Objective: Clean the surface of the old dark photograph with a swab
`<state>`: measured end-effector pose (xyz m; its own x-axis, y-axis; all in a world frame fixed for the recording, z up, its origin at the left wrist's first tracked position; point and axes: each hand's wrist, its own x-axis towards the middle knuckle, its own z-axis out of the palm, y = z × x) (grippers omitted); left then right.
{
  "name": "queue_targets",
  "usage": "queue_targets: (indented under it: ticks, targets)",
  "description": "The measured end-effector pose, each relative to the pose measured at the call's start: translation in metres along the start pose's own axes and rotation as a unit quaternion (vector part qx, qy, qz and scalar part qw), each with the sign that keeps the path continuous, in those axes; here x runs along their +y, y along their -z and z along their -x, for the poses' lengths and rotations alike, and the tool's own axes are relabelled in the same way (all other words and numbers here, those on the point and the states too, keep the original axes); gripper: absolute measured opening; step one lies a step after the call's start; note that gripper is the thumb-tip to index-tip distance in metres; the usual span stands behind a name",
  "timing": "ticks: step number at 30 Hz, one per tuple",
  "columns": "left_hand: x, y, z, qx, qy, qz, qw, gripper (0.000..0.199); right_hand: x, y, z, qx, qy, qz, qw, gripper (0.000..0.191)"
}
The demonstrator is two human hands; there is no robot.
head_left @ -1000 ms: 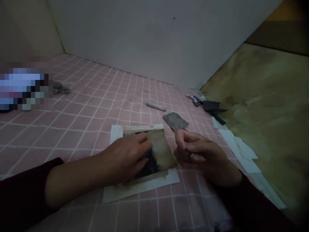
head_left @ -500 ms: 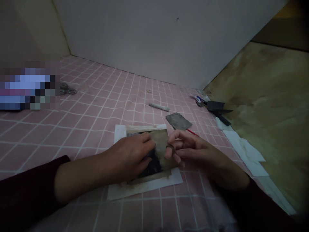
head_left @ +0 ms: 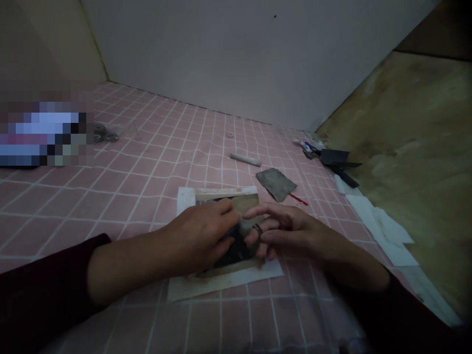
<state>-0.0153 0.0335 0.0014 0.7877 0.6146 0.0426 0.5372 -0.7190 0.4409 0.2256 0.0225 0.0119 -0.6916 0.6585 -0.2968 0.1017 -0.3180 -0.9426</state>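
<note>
A rectangular picture [head_left: 239,254] lies flat, near-black across its lower middle and brownish beige toward its right side, with a tan strip along its near edge. Under it, a white paper sheet [head_left: 271,269] shows as an uneven margin, brown-stained along the near side, slightly askew on the pink checked cloth [head_left: 118,206]. The left hand [head_left: 206,233] hides much of the picture's left part.

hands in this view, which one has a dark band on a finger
The right hand: the dark band shows there, while the visible part of the left hand has none.
</note>
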Motion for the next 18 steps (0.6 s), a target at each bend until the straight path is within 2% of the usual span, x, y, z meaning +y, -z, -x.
queue_targets:
  ticks: [7, 12, 18]
  targets:
    - [-0.001, -0.002, 0.000, 0.011, -0.011, -0.011, 1.000, 0.012, -0.005, -0.003, 0.005, 0.070, 0.020, 0.128, 0.989, 0.035]
    - [-0.002, -0.001, -0.001, 0.011, -0.008, -0.017, 1.000, 0.013, -0.018, -0.004, 0.016, 0.092, 0.031, 0.238, 0.966, 0.030]
    - [-0.001, 0.000, -0.001, 0.009, -0.004, -0.013, 1.000, 0.016, -0.021, -0.004, 0.019, 0.091, 0.065, 0.225, 0.968, 0.019]
